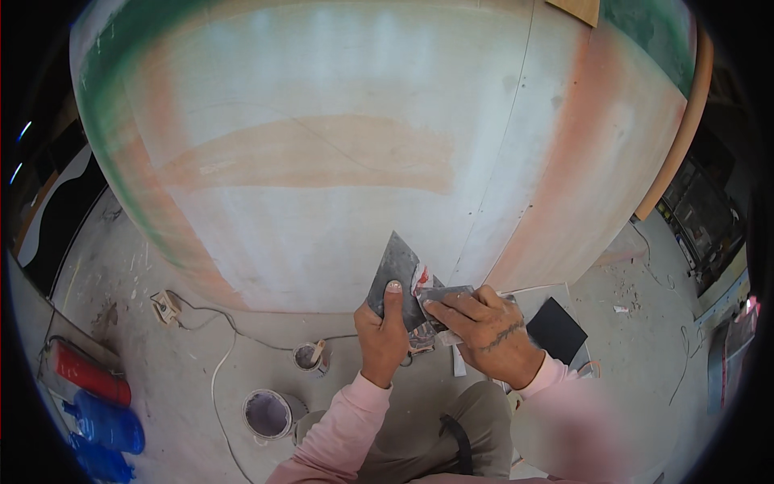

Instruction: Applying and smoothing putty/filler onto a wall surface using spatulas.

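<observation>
My left hand [382, 339] is closed around a dark grey putty plate [393, 262], its thumb pressed flat on the face and one corner pointing up. My right hand [496, 335] grips a dark, flat scraper [453, 292], whose edge meets the plate's right side. A dab of white and red putty [421, 278] sits on the plate where the two tools come together. Both hands are over my lap, in front of a large curved panel [322, 226] with pale, orange and green patches. The fingers behind the plate are hidden.
A small can with a stick [310, 357] and a larger open can [270, 413] stand on the floor at left. Cables run from a socket box [167, 306]. A red cylinder [93, 373] and blue water bottles [109, 423] lie far left. At right is a black square sheet [556, 331].
</observation>
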